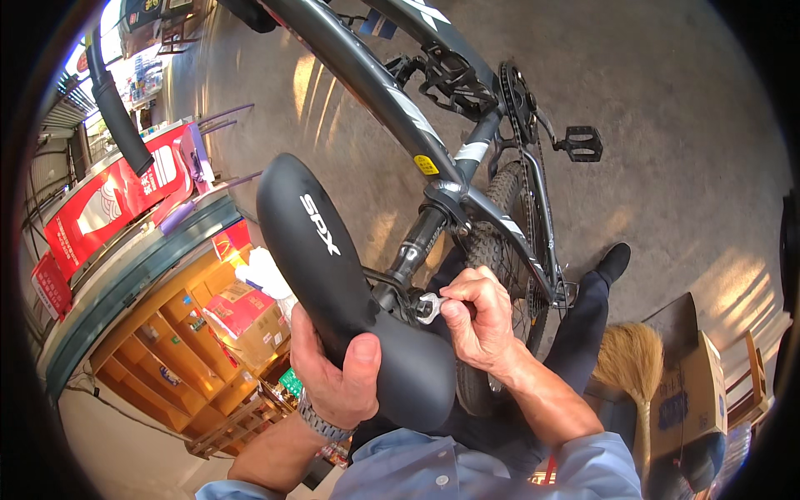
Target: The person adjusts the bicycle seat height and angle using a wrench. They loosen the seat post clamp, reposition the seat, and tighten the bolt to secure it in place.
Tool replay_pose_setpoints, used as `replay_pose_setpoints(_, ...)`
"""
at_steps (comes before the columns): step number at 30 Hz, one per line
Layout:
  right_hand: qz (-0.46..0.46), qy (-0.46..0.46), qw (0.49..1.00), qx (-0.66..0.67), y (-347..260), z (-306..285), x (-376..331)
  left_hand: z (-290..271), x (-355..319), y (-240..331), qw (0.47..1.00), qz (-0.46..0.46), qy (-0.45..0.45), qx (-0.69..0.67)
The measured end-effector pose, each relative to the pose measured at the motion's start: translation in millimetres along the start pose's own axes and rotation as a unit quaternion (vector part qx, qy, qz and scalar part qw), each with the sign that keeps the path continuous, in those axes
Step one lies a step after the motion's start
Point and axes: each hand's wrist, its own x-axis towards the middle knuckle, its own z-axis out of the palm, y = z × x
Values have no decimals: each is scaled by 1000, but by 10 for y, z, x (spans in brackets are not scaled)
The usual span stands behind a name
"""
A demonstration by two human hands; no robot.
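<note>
Right hand (483,319), nearer the clamp (407,303), pinches the wrench (431,308), its head leftward of those fingertips, while left hand (337,372) grips the saddle (329,283).

Two hands (337,375) (483,323), one saddle (333,287), one wrench (430,308) (one broom (631,358))

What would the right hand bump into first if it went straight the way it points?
Past the wrench it holds, the right hand would probably first meet the clamp under the black saddle, though depth is hard to judge.
</note>
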Motion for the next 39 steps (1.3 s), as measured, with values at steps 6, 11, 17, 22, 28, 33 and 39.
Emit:
replay_pose_setpoints(6,133,38,990,30,-242,99,-180,-8,10,9,1000,2,-10,11)
replay_pose_setpoints(11,197,29,976,91,-432,83,-318,-19,-1,-13,1000,0,-5,16)
replay_pose_setpoints(17,274,39,946,167,-683,167,-518,10,9,28,1000,-1,-6,2)
replay_pose_setpoints(22,316,71,927,189,-780,260,-674,21,-36,19,999,-18,0,-39)
replay_pose_setpoints(28,153,127,977,81,-466,-104,-480,75,21,65,999,-28,-3,30)
replay_pose_setpoints(33,-4,-68,994,-80,-110,-545,-18,157,18,129,998,-60,20,-10)
replay_pose_setpoints(39,-108,-155,981,-45,138,-558,315,112,27,132,997,-74,-14,-19)
